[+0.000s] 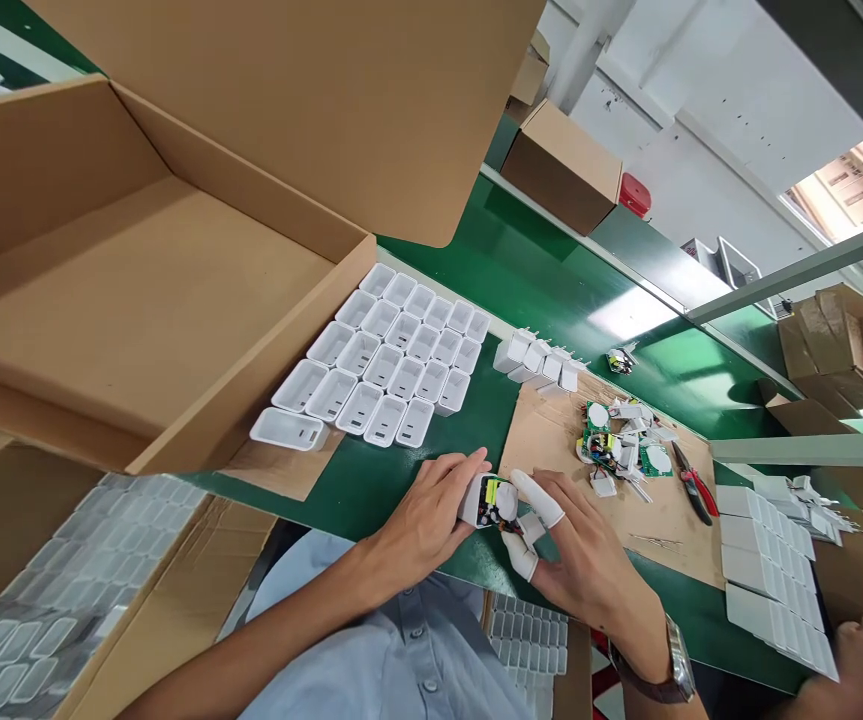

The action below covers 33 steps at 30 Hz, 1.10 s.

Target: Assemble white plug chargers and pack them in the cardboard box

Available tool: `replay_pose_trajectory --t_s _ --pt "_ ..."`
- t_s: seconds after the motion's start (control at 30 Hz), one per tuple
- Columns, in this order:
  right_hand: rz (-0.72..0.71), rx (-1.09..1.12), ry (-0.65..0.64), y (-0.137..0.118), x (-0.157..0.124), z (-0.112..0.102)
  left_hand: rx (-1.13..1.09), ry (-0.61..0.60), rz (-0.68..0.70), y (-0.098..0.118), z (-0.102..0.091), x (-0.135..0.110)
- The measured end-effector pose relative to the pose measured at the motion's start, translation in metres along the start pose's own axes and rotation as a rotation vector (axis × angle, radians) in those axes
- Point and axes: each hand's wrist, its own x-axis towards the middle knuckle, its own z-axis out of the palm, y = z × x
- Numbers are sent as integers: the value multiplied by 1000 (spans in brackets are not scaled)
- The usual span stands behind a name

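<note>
My left hand [427,515] is wrapped round a small white charger housing [476,497] over the green bench mat. My right hand [573,560], with white finger cots on thumb and fingers, presses a circuit board [497,500] with a yellow part into that housing's open end. Both hands meet near the bench's front edge. Beyond them several empty white housings [390,365] stand in rows, open side up. A pile of loose circuit boards [615,445] lies on a cardboard sheet to the right.
A large open cardboard box [123,290] fills the left. A short row of white plug parts [540,362] stands behind the boards. Red-handled pliers [693,485] lie on the cardboard. Stacked white trays [768,575] sit at right, where another person's arm [851,680] shows.
</note>
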Motion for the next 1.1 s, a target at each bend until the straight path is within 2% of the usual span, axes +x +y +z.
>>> replay_pose_trajectory --t_s 0.27,0.77,1.0,1.1 --pt "21 45 16 2 3 -1 -17 1 -26 2 -2 -1" --pt "3 -4 -56 -2 8 -6 37 28 1 -2 0 -1" --pt "-20 -38 -85 2 8 14 30 17 -20 -6 2 -3" --pt "-9 44 -59 4 7 18 -22 9 -19 -10 2 -5"
